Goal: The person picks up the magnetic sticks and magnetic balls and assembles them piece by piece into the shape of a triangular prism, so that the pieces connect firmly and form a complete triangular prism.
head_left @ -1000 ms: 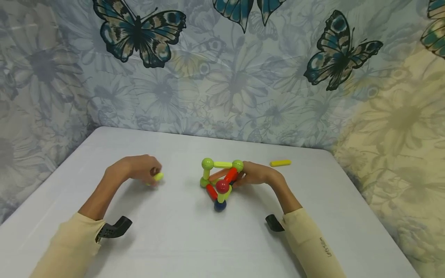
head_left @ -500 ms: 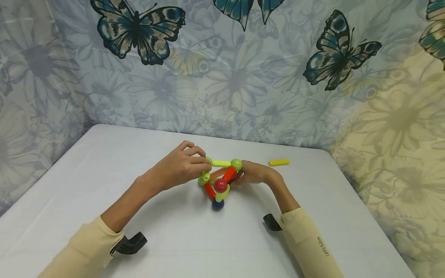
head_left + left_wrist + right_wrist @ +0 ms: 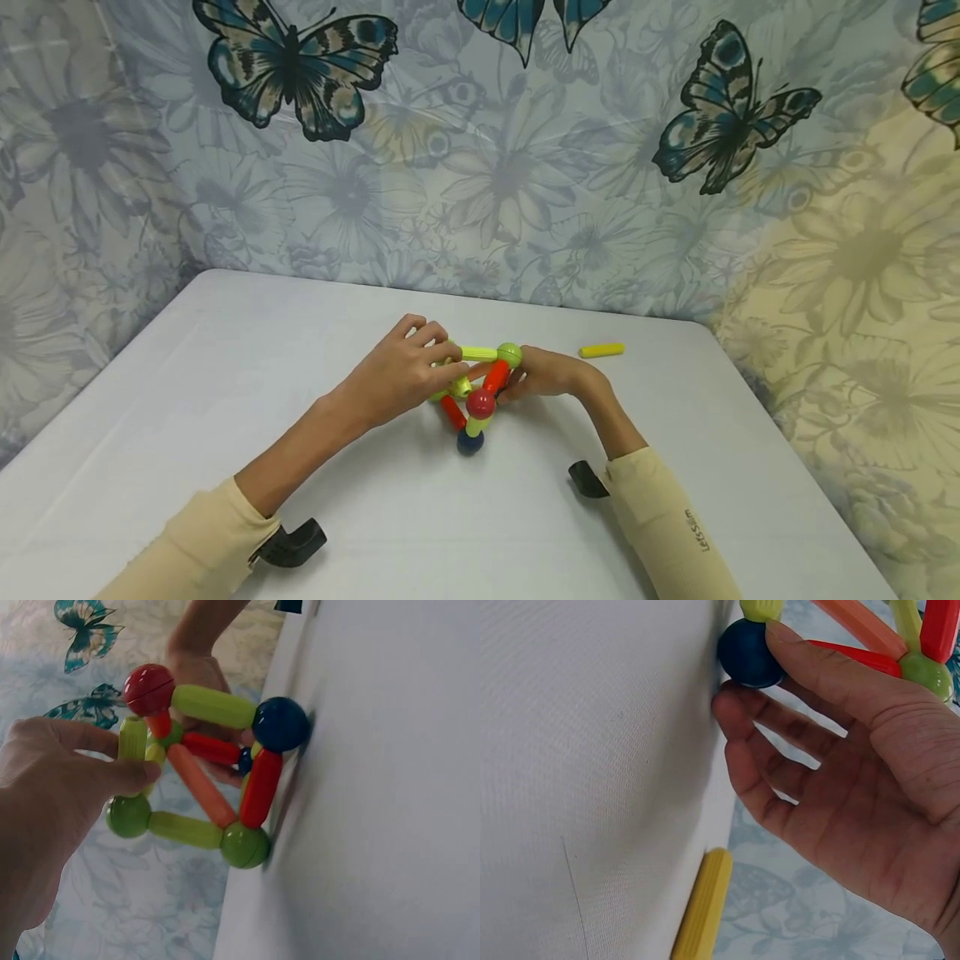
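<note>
A frame of magnetic rods and balls (image 3: 214, 706) stands on the table, joined from red, yellow-green and orange rods. My left hand (image 3: 401, 371) pinches a loose yellow-green rod (image 3: 132, 741) between thumb and index finger. In the left wrist view, that rod's upper end is just under the red ball (image 3: 148, 688), with a green ball (image 3: 129, 816) below the thumb. My right hand (image 3: 551, 372) grips the far side of the frame, its thumb on a dark blue ball (image 3: 750, 652) and its fingers curled behind. Another dark blue ball (image 3: 470, 441) forms the near corner.
On the white table (image 3: 420, 525), a single yellow rod (image 3: 602, 351) lies behind the right hand, near the back edge. Patterned butterfly cloth (image 3: 517, 208) hangs behind the table. A black wrist device (image 3: 292, 543) sticks out from the left sleeve.
My left hand has come from the table's left side to the frame, carrying the yellow-green rod, then shifted slightly right toward the red ball. My right hand stays on the frame.
</note>
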A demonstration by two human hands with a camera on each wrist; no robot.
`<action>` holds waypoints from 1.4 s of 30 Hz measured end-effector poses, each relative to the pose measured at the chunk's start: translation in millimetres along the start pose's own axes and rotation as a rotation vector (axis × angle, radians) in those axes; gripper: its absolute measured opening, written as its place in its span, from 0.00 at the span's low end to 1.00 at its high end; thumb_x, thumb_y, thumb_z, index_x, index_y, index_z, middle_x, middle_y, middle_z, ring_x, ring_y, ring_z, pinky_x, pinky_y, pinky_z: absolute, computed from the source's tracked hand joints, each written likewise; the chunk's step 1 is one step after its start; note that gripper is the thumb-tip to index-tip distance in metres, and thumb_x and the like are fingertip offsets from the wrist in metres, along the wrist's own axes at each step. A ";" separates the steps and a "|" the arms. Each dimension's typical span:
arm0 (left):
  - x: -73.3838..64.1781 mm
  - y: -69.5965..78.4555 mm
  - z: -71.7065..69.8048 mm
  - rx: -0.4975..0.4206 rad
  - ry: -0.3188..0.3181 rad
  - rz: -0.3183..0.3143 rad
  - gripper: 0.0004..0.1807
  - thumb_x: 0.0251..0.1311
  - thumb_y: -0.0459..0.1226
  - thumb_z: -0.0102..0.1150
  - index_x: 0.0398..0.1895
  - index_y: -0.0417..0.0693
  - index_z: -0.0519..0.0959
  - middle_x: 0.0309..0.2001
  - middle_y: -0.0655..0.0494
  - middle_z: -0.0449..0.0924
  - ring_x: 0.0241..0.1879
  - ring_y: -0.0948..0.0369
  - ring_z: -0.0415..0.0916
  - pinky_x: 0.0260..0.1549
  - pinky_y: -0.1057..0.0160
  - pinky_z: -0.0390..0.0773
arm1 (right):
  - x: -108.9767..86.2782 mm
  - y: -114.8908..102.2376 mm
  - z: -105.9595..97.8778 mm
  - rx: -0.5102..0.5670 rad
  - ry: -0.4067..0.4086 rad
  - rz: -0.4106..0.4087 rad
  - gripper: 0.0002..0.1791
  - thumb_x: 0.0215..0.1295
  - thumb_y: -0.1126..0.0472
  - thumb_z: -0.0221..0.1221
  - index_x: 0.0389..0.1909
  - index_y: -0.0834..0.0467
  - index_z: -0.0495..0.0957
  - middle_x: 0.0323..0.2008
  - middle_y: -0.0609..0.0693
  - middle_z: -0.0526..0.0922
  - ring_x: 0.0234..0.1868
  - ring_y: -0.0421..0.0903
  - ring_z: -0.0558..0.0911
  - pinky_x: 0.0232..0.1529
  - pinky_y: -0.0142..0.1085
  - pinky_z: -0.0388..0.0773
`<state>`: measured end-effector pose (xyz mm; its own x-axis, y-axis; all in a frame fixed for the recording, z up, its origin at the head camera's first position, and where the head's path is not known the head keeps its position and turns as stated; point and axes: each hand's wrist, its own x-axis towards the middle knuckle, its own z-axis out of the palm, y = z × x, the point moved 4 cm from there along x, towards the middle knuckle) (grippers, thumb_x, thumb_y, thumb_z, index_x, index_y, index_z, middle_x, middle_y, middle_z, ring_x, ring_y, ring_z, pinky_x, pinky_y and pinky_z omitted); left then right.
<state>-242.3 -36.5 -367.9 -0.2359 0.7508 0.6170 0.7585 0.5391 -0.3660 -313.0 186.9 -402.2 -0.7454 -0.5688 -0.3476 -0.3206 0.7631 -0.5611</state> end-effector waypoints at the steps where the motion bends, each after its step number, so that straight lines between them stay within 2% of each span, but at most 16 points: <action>1: 0.4 1.6 0.6 0.006 0.002 -0.008 0.18 0.52 0.39 0.82 0.46 0.59 0.88 0.40 0.63 0.88 0.44 0.59 0.80 0.53 0.56 0.76 | -0.2 -0.3 0.0 0.002 0.000 -0.003 0.22 0.66 0.56 0.71 0.59 0.54 0.81 0.52 0.49 0.88 0.54 0.49 0.84 0.62 0.50 0.80; 3: 1.2 3.8 2.0 -0.003 0.006 -0.025 0.18 0.52 0.39 0.82 0.47 0.58 0.88 0.40 0.62 0.87 0.45 0.59 0.79 0.53 0.56 0.76 | -0.8 -0.5 -0.1 0.003 0.004 -0.009 0.23 0.66 0.57 0.71 0.60 0.53 0.81 0.52 0.49 0.89 0.55 0.49 0.84 0.62 0.50 0.80; 6: 0.8 2.0 4.8 -0.083 0.010 -0.075 0.20 0.51 0.38 0.82 0.48 0.57 0.87 0.43 0.60 0.86 0.49 0.57 0.79 0.54 0.55 0.76 | -1.7 -0.4 0.4 0.006 0.008 -0.032 0.24 0.66 0.58 0.70 0.62 0.53 0.80 0.53 0.49 0.88 0.56 0.50 0.83 0.63 0.50 0.79; 8: -1.9 -3.7 8.6 -0.177 -0.005 -0.147 0.25 0.49 0.40 0.84 0.51 0.54 0.84 0.48 0.57 0.84 0.53 0.55 0.77 0.56 0.53 0.75 | -1.6 -1.0 1.3 0.006 0.006 -0.065 0.25 0.67 0.59 0.70 0.65 0.54 0.79 0.55 0.49 0.86 0.58 0.50 0.83 0.64 0.50 0.79; 10: -7.0 -12.0 16.0 -0.302 -0.050 -0.254 0.31 0.49 0.42 0.84 0.54 0.47 0.77 0.53 0.52 0.79 0.56 0.51 0.73 0.57 0.51 0.74 | -1.2 -1.2 2.1 0.007 0.003 -0.088 0.27 0.68 0.60 0.69 0.67 0.53 0.78 0.57 0.50 0.85 0.59 0.51 0.82 0.64 0.50 0.78; 12: -14.8 -19.6 27.6 -0.468 -0.137 -0.380 0.37 0.48 0.44 0.84 0.55 0.43 0.70 0.55 0.46 0.74 0.57 0.48 0.69 0.60 0.49 0.73 | -0.6 -0.9 2.7 -0.003 -0.002 -0.089 0.28 0.68 0.60 0.69 0.69 0.52 0.77 0.57 0.50 0.85 0.59 0.51 0.82 0.64 0.49 0.79; 15: -28.8 -25.0 52.2 -0.760 -0.313 -0.569 0.38 0.55 0.46 0.80 0.59 0.43 0.65 0.56 0.45 0.74 0.57 0.50 0.71 0.60 0.50 0.75 | -0.9 1.2 1.3 -0.050 0.019 -0.049 0.22 0.67 0.59 0.70 0.62 0.54 0.81 0.52 0.49 0.88 0.55 0.50 0.84 0.61 0.47 0.82; 18: -39.5 -20.2 75.7 -0.962 -0.449 -0.660 0.33 0.62 0.48 0.74 0.63 0.45 0.70 0.54 0.49 0.81 0.55 0.55 0.78 0.55 0.54 0.79 | -2.1 3.2 -3.7 -0.112 0.075 -0.014 0.15 0.67 0.59 0.69 0.52 0.59 0.84 0.44 0.51 0.89 0.49 0.49 0.87 0.54 0.42 0.85; 20: -43.1 -15.9 84.8 -0.992 -0.479 -0.673 0.29 0.63 0.49 0.73 0.60 0.46 0.75 0.48 0.54 0.85 0.48 0.59 0.80 0.50 0.60 0.80 | -3.9 3.9 -9.7 -0.128 0.124 -0.017 0.14 0.68 0.59 0.68 0.51 0.61 0.84 0.42 0.53 0.88 0.46 0.49 0.87 0.51 0.41 0.85; 23: -45.3 -11.1 86.0 -0.972 -0.439 -0.701 0.23 0.57 0.48 0.78 0.49 0.47 0.80 0.37 0.58 0.84 0.36 0.64 0.77 0.38 0.66 0.77 | -11.5 6.0 -22.4 -0.137 0.195 -0.032 0.19 0.71 0.58 0.66 0.58 0.62 0.80 0.45 0.57 0.87 0.47 0.50 0.86 0.51 0.42 0.85; 25: -45.5 -8.4 83.5 -0.964 -0.399 -0.728 0.22 0.54 0.47 0.80 0.46 0.50 0.81 0.31 0.61 0.81 0.31 0.65 0.74 0.32 0.68 0.74 | -20.9 9.6 -31.7 -0.154 0.231 0.011 0.22 0.72 0.57 0.65 0.62 0.62 0.78 0.47 0.58 0.86 0.48 0.52 0.85 0.52 0.45 0.84; 27: -45.4 -5.4 82.0 -0.961 -0.374 -0.745 0.21 0.53 0.47 0.80 0.45 0.52 0.81 0.28 0.61 0.79 0.28 0.65 0.72 0.29 0.68 0.72 | -31.4 16.4 -38.5 -0.194 0.237 0.106 0.23 0.72 0.57 0.65 0.64 0.62 0.76 0.48 0.59 0.85 0.48 0.53 0.84 0.53 0.48 0.83; 30: -45.5 -0.7 81.4 -0.941 -0.361 -0.767 0.21 0.54 0.48 0.79 0.46 0.53 0.80 0.27 0.62 0.76 0.27 0.65 0.71 0.28 0.67 0.72 | -42.0 30.9 -39.8 -0.269 0.161 0.295 0.25 0.71 0.58 0.66 0.66 0.60 0.74 0.47 0.58 0.84 0.47 0.51 0.82 0.52 0.50 0.81; 33: -48.1 0.6 81.6 -0.924 -0.353 -0.793 0.22 0.53 0.48 0.79 0.47 0.52 0.81 0.26 0.62 0.75 0.27 0.64 0.71 0.27 0.66 0.72 | -41.7 43.0 -33.1 -0.314 0.061 0.411 0.24 0.71 0.60 0.66 0.64 0.60 0.72 0.44 0.55 0.83 0.43 0.48 0.80 0.49 0.45 0.79; 37: -52.9 -0.3 86.0 -0.939 -0.343 -0.799 0.25 0.54 0.50 0.79 0.51 0.52 0.80 0.28 0.61 0.74 0.29 0.63 0.71 0.29 0.66 0.71 | -37.1 50.1 -26.4 -0.310 0.013 0.432 0.13 0.71 0.69 0.60 0.54 0.62 0.74 0.38 0.54 0.80 0.34 0.45 0.76 0.40 0.36 0.74; 42: -57.0 -1.6 94.6 -0.912 -0.359 -0.768 0.25 0.58 0.57 0.74 0.50 0.56 0.77 0.28 0.61 0.73 0.31 0.64 0.71 0.31 0.66 0.71 | -46.0 45.2 -27.9 -0.226 -0.073 0.350 0.09 0.66 0.71 0.63 0.45 0.61 0.82 0.36 0.52 0.82 0.32 0.42 0.79 0.38 0.32 0.78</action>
<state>-287.5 -44.1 -468.4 -0.8483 0.4981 0.1797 0.4621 0.5307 0.7105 -309.6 256.1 -390.6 -0.7914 -0.2774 -0.5447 -0.1816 0.9576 -0.2238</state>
